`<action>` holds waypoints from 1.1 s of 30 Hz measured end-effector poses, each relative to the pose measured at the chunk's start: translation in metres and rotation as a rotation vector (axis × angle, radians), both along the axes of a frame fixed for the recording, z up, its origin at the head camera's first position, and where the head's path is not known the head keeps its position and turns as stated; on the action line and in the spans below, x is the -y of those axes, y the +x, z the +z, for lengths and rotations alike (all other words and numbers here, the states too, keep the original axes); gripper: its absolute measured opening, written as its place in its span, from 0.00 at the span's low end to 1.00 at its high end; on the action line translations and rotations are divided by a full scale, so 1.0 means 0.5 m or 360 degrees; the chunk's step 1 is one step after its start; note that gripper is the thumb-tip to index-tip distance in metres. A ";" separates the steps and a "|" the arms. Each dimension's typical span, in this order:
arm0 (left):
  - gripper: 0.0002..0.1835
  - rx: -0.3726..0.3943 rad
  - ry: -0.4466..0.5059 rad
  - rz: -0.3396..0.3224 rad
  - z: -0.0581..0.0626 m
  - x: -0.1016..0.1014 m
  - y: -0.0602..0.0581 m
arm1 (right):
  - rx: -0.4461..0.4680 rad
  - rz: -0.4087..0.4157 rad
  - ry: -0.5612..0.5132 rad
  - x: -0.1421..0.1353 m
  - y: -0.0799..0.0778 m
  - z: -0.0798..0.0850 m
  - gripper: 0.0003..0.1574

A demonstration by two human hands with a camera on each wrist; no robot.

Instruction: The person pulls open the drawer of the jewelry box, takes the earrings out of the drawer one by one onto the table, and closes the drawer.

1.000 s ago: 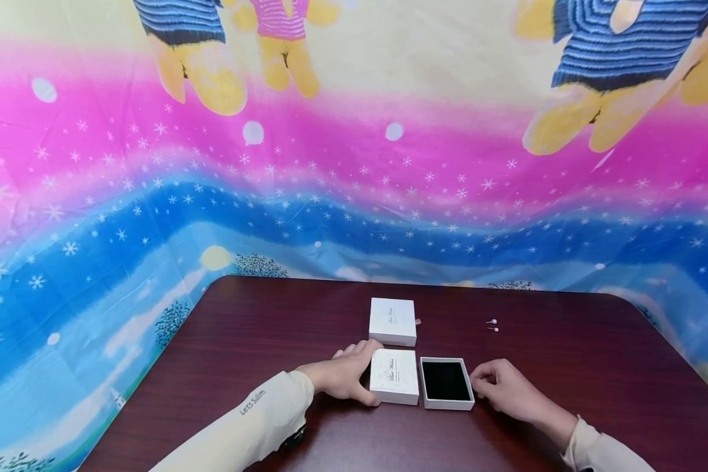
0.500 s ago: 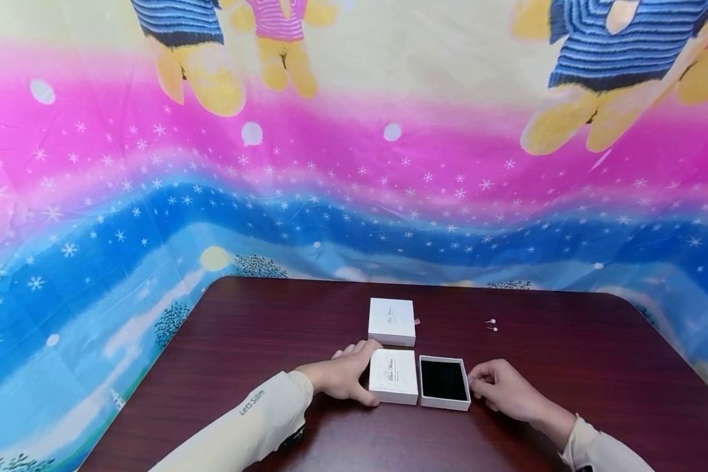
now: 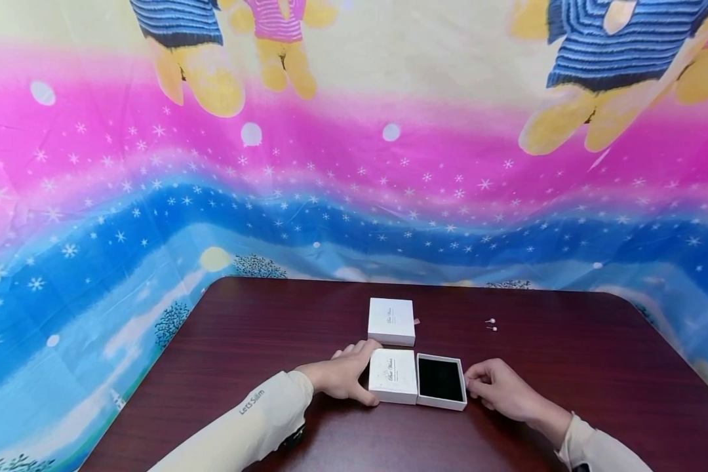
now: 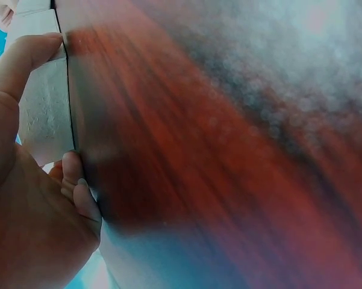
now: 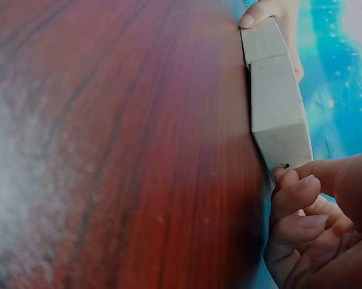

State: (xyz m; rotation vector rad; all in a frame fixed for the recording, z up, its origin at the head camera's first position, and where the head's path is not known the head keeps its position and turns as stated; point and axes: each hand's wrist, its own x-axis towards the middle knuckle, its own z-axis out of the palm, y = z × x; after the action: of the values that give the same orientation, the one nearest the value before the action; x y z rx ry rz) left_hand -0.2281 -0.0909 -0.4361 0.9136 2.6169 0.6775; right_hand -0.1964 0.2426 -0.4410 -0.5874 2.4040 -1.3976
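Note:
My left hand (image 3: 348, 378) grips a white box sleeve (image 3: 392, 380) with printed script on top, thumb at its near corner and fingers along the far side. Against the sleeve's right end sits its shallow white drawer (image 3: 461, 404), lined with a black pad (image 3: 440, 379). At the drawer's outer end wall (image 5: 283, 144), my right hand (image 3: 503, 388) pinches with thumb and forefinger beside a small dark hole; the other fingers are curled. In the left wrist view the thumb lies over the sleeve's corner (image 4: 45, 102).
A second white box (image 3: 391, 320) with a small pinkish tab (image 3: 417, 321) stands behind the sleeve. Two pearl-headed stud earrings (image 3: 491, 321) lie farther right on the dark red wooden table (image 3: 271, 321). A printed cloth backdrop (image 3: 342, 196) hangs behind.
The drawer has slid left with my right hand, and the narrow gap to the sleeve has closed. My left hand and the sleeve have stayed in place.

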 end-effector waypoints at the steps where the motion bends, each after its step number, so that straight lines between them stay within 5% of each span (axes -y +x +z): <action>1: 0.44 0.0000 -0.0001 -0.0001 0.000 0.000 0.000 | -0.0006 0.0000 0.0005 0.001 0.000 0.000 0.11; 33: 0.44 0.0010 -0.0007 -0.0006 0.005 -0.001 0.002 | 0.0029 0.0011 0.0027 0.012 -0.013 0.003 0.12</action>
State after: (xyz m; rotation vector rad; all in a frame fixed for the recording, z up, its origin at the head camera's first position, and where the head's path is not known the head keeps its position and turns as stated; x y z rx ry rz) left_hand -0.2272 -0.0903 -0.4336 0.9133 2.6094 0.6724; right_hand -0.2027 0.2368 -0.4393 -0.5758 2.3952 -1.3726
